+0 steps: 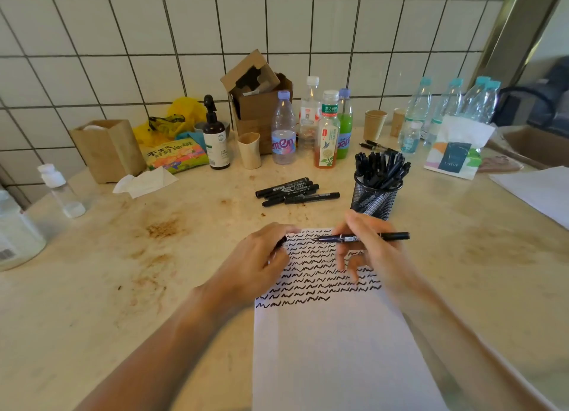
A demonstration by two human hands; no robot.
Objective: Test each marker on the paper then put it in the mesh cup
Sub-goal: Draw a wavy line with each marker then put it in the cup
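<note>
Tiled wall behind, stained pale surface (160, 256) crowded with bottles and cartons at the back. Paper (332, 349) lay under both my hands, its upper part filled with rows of black squiggles.

My right hand (366, 250) pinched the marker (363, 237) near its middle, held level above the sheet, bare tip pointing left. My left hand (261, 256) was curled round a small dark piece, probably the cap (281, 242), just left of that tip. Mesh cup (377, 195), packed with markers, stood just beyond my right fingers; loose markers (295, 192) lay farther out, beyond the left.

Judged step: recapping or uncapping, I couldn't tell which. To do it well: bring the cap straight along the barrel, keep the tip off my fingers, press until seated.
</note>
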